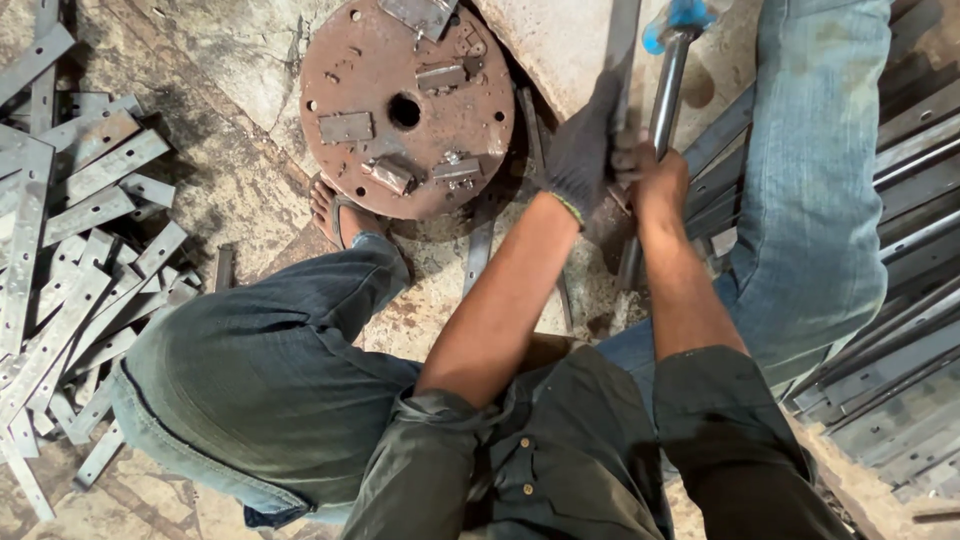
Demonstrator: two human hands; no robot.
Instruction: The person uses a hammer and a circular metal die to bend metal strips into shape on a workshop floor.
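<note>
Here, a long flat grey steel strip (pixel 621 40) is gripped upright by the left hand (pixel 580 160), which is covered by a dark knitted work glove and closed around the strip's lower part, while the bare right hand (pixel 660 180) is wrapped tight around a round polished steel rod with a blue plastic handle (pixel 668 75) just beside it. Both pieces are held in front of the crouching person, between the knees and to the right of a rusty round iron plate with a centre hole and small welded steel blocks (pixel 405 105), which lies flat on the stained stone floor (pixel 230 180). A heap of short cut grey steel strips with punched holes (pixel 75 260) is seen on the left, suggesting that many pieces are already finished; stacked long grey steel bars (pixel 900 330) on the right appear yet to be worked. The held strip looks straight, dull and thin-edged, its upper end cut off by the frame. A sandalled foot (pixel 335 210) is planted against the plate's rim.
</note>
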